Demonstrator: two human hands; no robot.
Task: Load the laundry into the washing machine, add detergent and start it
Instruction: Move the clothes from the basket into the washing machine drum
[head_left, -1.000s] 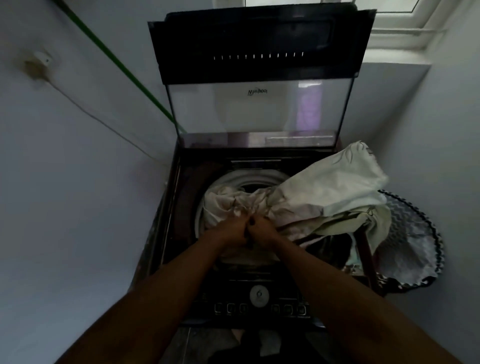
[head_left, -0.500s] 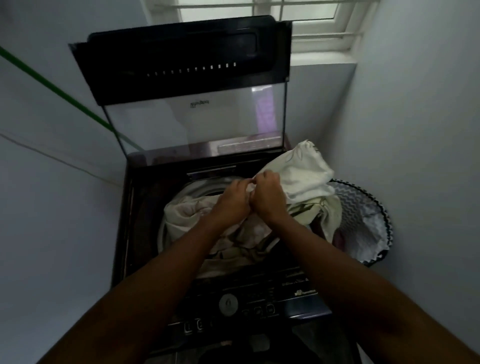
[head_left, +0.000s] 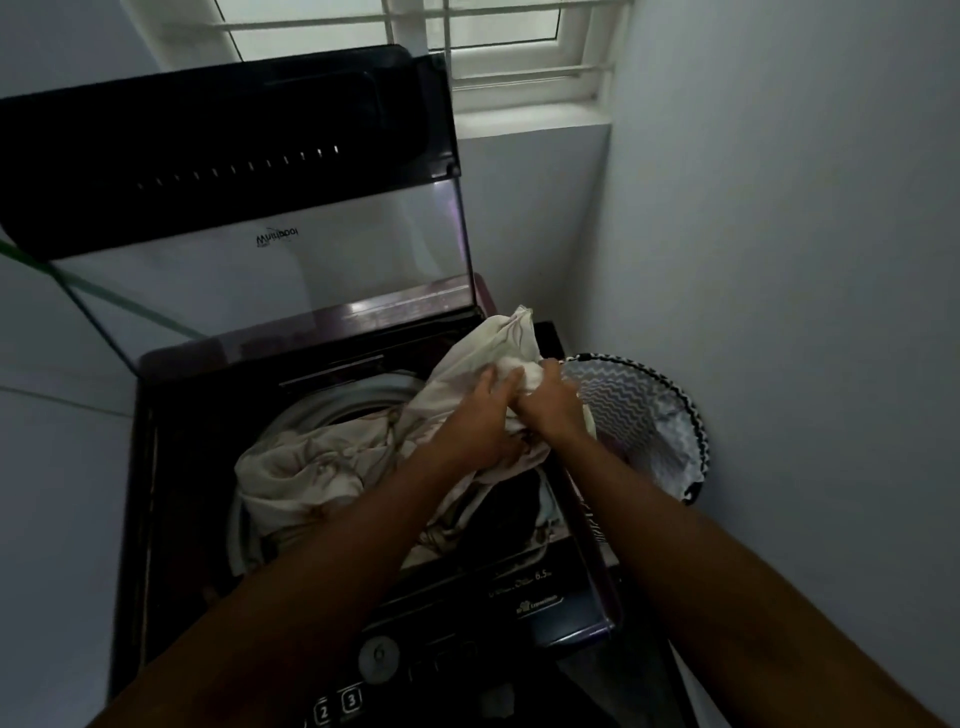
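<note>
A dark top-loading washing machine (head_left: 171, 467) stands in front of me with its glass lid (head_left: 260, 260) raised. A large cream sheet with a faint dark pattern (head_left: 311, 467) lies bunched across the drum opening and trails up over the machine's right edge. My left hand (head_left: 483, 415) and my right hand (head_left: 550, 400) are side by side at that right edge, both gripping a bunch of the sheet. The drum's pale rim (head_left: 353, 405) shows behind the cloth.
A laundry basket with a zigzag pattern (head_left: 639, 415) stands between the machine and the right wall. The control panel with a round dial (head_left: 379, 657) and numbered buttons is at the near edge. A barred window (head_left: 415, 47) is above, and plain walls close in on both sides.
Both hands have moved from the middle of the drum opening up and right to the machine's right edge, keeping hold of the sheet. My view has swung right.
</note>
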